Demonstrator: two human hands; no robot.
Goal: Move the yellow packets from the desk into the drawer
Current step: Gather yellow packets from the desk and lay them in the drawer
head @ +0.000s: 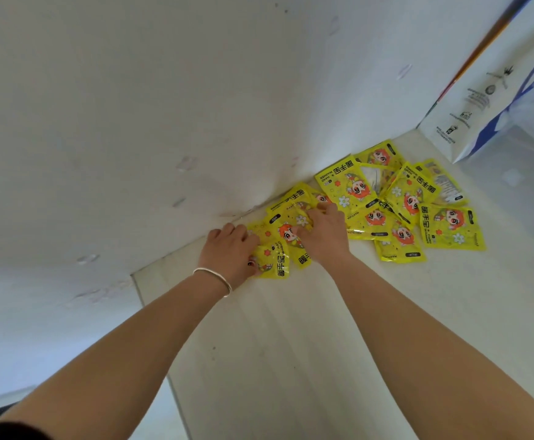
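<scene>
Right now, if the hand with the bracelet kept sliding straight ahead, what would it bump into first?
Probably the white wall. The left hand points up along the desk edge, its fingers already on the yellow packets, and the wall looks close behind them.

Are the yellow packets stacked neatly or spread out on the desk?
Spread out. The packets lie loose, overlapping at odd angles on the desk by the wall. Both hands, left and right, press on the nearest ones.
</scene>
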